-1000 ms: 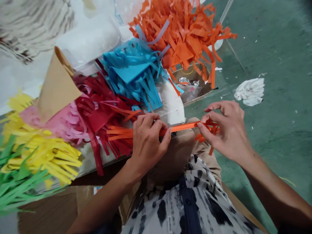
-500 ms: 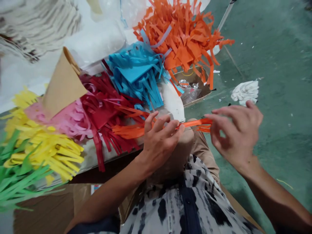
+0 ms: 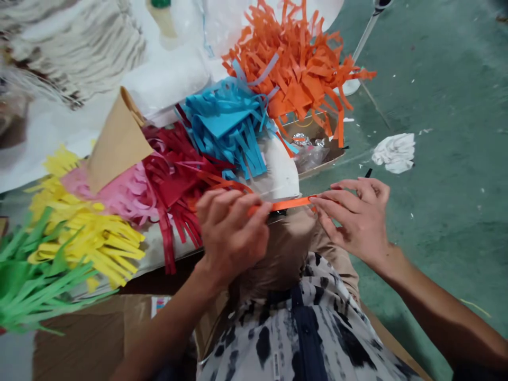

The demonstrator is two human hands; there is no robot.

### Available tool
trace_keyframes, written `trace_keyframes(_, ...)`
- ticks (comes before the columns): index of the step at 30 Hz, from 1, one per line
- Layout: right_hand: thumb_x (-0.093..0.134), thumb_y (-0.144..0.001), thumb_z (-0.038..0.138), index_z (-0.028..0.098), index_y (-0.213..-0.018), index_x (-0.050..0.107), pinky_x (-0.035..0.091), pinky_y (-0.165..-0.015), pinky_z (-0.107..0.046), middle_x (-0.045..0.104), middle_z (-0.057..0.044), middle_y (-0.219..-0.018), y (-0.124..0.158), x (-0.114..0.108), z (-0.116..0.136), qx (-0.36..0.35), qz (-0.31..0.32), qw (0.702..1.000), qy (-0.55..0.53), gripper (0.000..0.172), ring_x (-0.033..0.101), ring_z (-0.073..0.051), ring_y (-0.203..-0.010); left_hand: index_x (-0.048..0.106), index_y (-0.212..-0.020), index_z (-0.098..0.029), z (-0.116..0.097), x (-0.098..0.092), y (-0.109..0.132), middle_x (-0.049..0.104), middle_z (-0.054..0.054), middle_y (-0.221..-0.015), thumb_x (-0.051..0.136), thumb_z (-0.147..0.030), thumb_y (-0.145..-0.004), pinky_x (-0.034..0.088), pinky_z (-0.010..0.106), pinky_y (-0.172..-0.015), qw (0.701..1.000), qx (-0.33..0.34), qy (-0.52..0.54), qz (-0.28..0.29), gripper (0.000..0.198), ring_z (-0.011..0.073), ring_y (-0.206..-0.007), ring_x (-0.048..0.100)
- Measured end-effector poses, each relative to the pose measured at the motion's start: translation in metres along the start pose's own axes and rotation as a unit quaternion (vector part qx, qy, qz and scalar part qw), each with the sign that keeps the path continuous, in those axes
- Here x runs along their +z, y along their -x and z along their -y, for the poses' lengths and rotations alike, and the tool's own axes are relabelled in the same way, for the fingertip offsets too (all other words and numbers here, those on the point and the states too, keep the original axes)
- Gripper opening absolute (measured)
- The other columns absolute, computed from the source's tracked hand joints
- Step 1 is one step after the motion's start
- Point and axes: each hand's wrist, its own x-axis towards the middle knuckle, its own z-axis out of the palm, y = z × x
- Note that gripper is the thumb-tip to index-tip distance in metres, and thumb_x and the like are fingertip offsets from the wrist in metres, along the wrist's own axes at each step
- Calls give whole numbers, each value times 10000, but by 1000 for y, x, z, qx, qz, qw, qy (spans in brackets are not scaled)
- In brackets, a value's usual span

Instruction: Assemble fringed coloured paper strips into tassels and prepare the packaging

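While fringed paper heaps (image 3: 222, 121) already lie finished beside me, I hold one orange strip (image 3: 289, 203), seemingly unfinished, stretched above my knee (image 3: 289, 243), left hand (image 3: 232, 233) curled shut round it, right hand (image 3: 357, 219) pinching its other end.

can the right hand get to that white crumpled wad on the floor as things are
Probably yes. The white wad lies on the bare green floor just beyond the right hand, with nothing between them. That hand is pinching the orange strip, though, so it isn't free.
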Motion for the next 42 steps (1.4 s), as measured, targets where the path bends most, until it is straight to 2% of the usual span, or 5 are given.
trace_keyframes(8,677,-1017,293,359,-1101,778,405,-1003,-491,809,22,-1049,-16,-9,-20,-4,64,995,-78,147,669,-255,-1121,704,-980,-176,-14,39,-21,754,51,-956,588,-195,-1044,500,328,-786,982,-20,141,127,135,192,-871,617)
trace_keyframes(17,606,-1055,326,236,-1043,716,386,-1004,-494,757,-56,-1043,-20,-2,-17,-9,74,997,-16,143,648,-275,-1100,661,-979,-175,-14,39,-20,729,72,-951,603,-216,-1033,496,356,-817,985,-22,113,126,88,223,-880,608)
trace_keyframes(32,612,-958,353,231,-861,656,343,-925,-491,653,-68,-930,-40,-5,9,122,132,984,9,161,561,-328,-1064,668,-893,-225,-7,25,-24,685,55,-1010,674,-321,-977,401,430,-863,960,-170,94,200,128,268,-986,554)
trace_keyframes(38,660,-908,319,245,-843,625,375,-884,-496,667,-74,-909,-31,-6,2,162,95,982,8,105,567,-341,-1043,625,-831,-225,-9,25,-28,678,46,-945,705,-272,-930,384,416,-824,955,-196,103,195,136,269,-953,551)
trace_keyframes(42,691,-896,317,248,-935,668,431,-870,-522,673,-100,-1000,-20,-7,-3,191,52,980,19,83,588,-366,-1070,678,-1031,-239,-7,27,-24,703,34,-997,737,-196,-890,406,414,-837,951,-220,147,163,159,250,-944,588)
